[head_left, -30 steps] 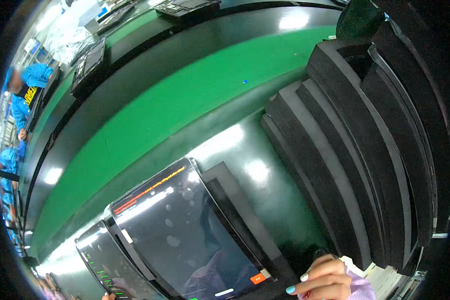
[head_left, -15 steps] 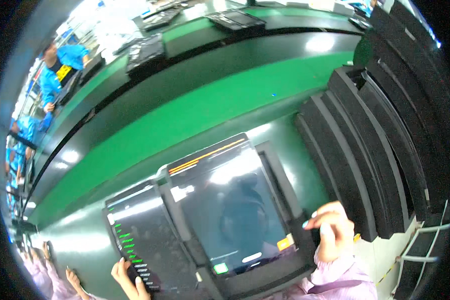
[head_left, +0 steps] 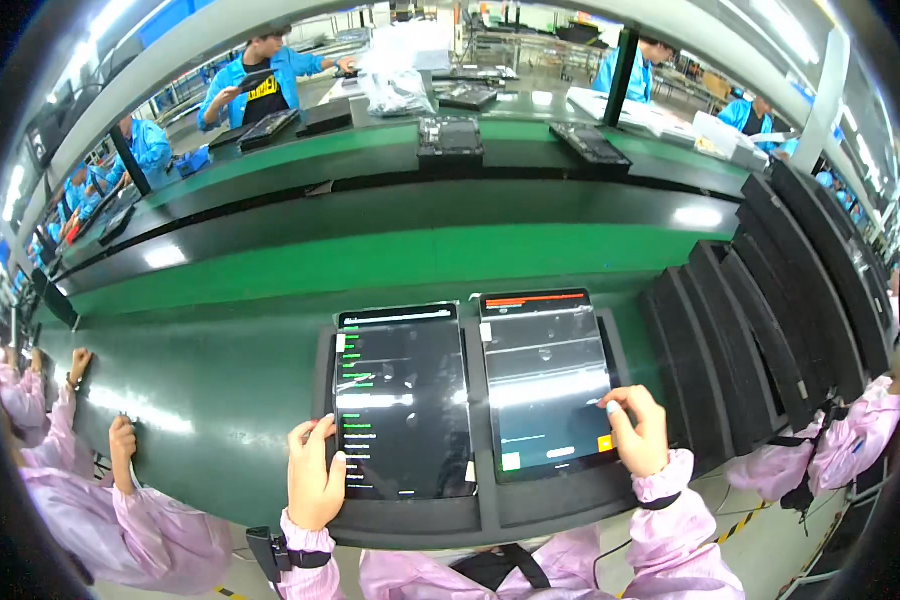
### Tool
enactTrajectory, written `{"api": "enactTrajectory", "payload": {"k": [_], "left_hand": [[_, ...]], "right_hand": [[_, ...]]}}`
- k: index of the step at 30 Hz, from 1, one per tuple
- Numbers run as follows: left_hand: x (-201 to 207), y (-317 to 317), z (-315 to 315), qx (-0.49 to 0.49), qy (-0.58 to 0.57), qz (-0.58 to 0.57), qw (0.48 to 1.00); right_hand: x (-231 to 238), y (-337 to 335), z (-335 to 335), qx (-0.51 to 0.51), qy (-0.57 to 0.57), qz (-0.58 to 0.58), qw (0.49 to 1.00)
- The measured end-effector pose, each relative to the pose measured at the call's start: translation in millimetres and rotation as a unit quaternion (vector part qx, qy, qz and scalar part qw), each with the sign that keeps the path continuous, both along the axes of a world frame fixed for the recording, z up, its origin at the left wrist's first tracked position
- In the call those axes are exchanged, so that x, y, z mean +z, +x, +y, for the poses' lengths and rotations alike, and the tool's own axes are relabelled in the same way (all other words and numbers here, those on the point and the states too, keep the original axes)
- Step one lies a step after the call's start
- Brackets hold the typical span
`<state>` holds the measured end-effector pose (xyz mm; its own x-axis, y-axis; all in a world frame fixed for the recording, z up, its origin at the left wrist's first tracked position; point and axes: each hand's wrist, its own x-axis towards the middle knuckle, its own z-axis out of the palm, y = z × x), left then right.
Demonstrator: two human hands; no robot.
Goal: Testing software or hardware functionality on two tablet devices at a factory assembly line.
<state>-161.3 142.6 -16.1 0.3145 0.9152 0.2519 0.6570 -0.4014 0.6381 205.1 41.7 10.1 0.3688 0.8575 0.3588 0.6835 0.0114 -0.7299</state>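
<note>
Two tablets lie side by side in a black foam tray (head_left: 410, 517) with a divider between them. The left tablet (head_left: 410, 440) shows a dark screen with a column of green and white text lines. On the right tablet (head_left: 545, 360) the screen is lit, with a red bar on top and small green and orange squares at the bottom. My left hand (head_left: 316, 478) rests at the left tablet's left edge, thumb and fingers apart. Over the lower right edge of the right tablet is my right hand (head_left: 638, 432), its index finger stretched towards the screen and the other fingers loosely bent.
Stacked black foam trays (head_left: 720, 350) stand at the right. Behind a green strip runs a raised conveyor (head_left: 370, 205) carrying several devices (head_left: 450, 140). People in blue (head_left: 255, 85) work across it. Co-workers in pink sleeves are at the left (head_left: 120, 520) and right (head_left: 840, 440).
The view has swung up and to the right, levelling the scene. My right hand has moved in over the right tablet's edge. My left hand stays at the left tablet's edge.
</note>
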Motion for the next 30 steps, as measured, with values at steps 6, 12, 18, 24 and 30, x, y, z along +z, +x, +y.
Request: {"api": "enactTrajectory", "payload": {"k": [6, 12, 18, 24, 30], "left_hand": [[-3.7, -8.4, -7.5, -0.010, 0.047, 0.033, 0.998], [-6.4, -7.2, -7.5, -0.008, 0.046, 0.013, 0.999], [-8.5, -6.2, -2.8, -0.005, 0.054, 0.011, 0.998], [-9.4, -6.2, -1.7, 0.000, 0.079, -0.024, 0.997], [-16.4, -4.6, -3.5, 0.148, 0.081, 0.001, 0.986]], "right_hand": [[-13.1, -22.7, -8.1, 0.047, 0.077, -0.095, 0.991], [-13.8, -49.2, -16.8, 0.203, 0.038, -0.179, 0.962], [-23.4, -44.7, -10.4, 0.222, 0.022, -0.164, 0.961], [-21.3, -47.3, -8.7, 0.240, 0.017, -0.165, 0.956], [-19.2, -48.5, -10.7, 0.284, -0.011, -0.188, 0.940]]}}
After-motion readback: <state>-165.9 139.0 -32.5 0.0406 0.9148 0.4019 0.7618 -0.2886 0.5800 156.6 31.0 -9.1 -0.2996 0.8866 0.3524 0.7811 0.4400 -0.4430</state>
